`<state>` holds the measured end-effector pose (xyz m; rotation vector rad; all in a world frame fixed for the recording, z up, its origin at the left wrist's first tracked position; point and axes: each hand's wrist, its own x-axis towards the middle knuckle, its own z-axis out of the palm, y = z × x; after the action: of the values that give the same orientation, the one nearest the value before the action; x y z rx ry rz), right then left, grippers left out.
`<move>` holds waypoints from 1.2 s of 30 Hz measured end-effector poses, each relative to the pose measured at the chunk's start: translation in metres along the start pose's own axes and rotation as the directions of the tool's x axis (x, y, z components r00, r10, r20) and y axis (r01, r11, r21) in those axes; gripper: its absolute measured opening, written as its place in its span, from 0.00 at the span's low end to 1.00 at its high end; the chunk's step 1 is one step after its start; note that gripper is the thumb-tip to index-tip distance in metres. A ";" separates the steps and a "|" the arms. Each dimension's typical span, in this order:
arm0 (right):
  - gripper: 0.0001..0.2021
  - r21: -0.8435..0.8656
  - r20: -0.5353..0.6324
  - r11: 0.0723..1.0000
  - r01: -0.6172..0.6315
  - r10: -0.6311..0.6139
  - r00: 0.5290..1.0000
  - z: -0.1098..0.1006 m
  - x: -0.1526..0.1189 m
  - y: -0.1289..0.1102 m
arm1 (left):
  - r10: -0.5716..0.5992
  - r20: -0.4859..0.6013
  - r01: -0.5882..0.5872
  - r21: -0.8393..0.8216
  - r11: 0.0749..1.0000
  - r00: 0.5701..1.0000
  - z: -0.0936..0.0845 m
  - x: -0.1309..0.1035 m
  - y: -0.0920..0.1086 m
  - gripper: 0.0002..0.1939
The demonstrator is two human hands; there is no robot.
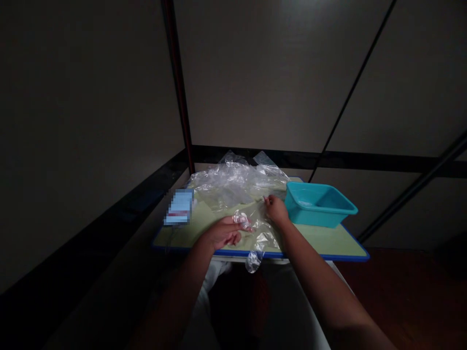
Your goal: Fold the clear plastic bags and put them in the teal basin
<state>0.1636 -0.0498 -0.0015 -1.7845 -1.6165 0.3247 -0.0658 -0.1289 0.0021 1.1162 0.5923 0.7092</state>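
Note:
A thin, clear plastic piece lies crumpled between my hands, and its rounded end hangs over the table's front edge. Whether it is a bag or a glove I cannot tell. My right hand pinches its upper edge, close to the blue-green bin. My left hand is to the left, palm turned inward. Its index finger stretches out against the film, and the lower fingers are loosely bent. Behind both hands spreads a heap of similar clear plastic.
The small table has a pale yellow-green top with a blue rim. A blue-green plastic bin stands on its right side. At the left edge is a pixelated light-blue object. Walls close in behind and left.

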 end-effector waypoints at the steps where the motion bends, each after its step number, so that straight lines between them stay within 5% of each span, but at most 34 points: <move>1: 0.15 -0.024 -0.008 1.000 0.006 -0.006 1.000 -0.001 0.000 0.000 | -0.033 0.005 0.033 0.049 0.998 0.999 0.000 0.001 0.001 0.29; 5: 0.19 -0.072 -0.057 0.997 0.026 -0.031 0.998 -0.005 -0.001 -0.002 | -0.089 -0.086 0.111 0.293 0.950 0.992 -0.002 0.007 0.011 0.28; 10: 0.23 -0.127 -0.086 0.992 -0.011 0.000 0.996 -0.008 -0.004 -0.003 | -0.063 -0.145 0.135 0.557 0.820 0.987 0.004 0.012 0.022 0.15; 17: 0.19 -0.229 -0.008 0.972 -0.045 0.044 0.999 -0.008 -0.006 -0.005 | 0.097 -0.226 0.097 0.715 0.693 0.969 0.004 0.011 0.033 0.08; 22: 0.19 -0.275 0.044 0.961 -0.021 0.035 0.998 -0.008 -0.006 -0.005 | 0.298 -0.391 0.204 0.839 0.504 0.871 -0.018 0.004 0.055 0.03; 26: 0.15 -0.312 0.088 0.950 -0.029 0.060 0.994 -0.006 -0.007 -0.003 | 0.457 -0.462 0.317 0.878 0.359 0.760 0.004 0.004 0.048 0.10; 27: 0.15 -0.317 0.093 0.948 -0.032 0.064 0.994 -0.005 -0.008 -0.003 | 0.554 -0.416 0.340 0.909 0.241 0.721 0.015 0.006 0.042 0.11; 28: 0.15 -0.322 0.095 0.946 -0.034 0.068 0.993 -0.005 -0.008 -0.002 | 0.593 -0.338 0.326 0.936 0.132 0.731 0.025 0.008 0.035 0.13; 31: 0.14 -0.326 0.104 0.945 -0.032 0.069 0.992 -0.005 -0.010 -0.001 | 0.472 -0.078 0.111 0.993 -0.042 0.878 0.047 0.017 0.012 0.18; 33: 0.14 -0.315 0.115 0.949 -0.017 0.055 0.992 -0.005 -0.011 -0.001 | 0.337 -0.056 0.068 0.997 -0.023 0.940 0.049 0.022 0.000 0.23; 36: 0.14 -0.267 0.134 0.964 0.017 0.019 0.991 -0.006 -0.010 0.001 | 0.206 -0.123 0.118 0.992 0.035 0.971 0.038 0.026 -0.008 0.31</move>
<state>0.1659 -0.0612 -0.0007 -2.0009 -1.8265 0.2403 -0.0196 -0.1336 0.0047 2.4691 1.4161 0.3619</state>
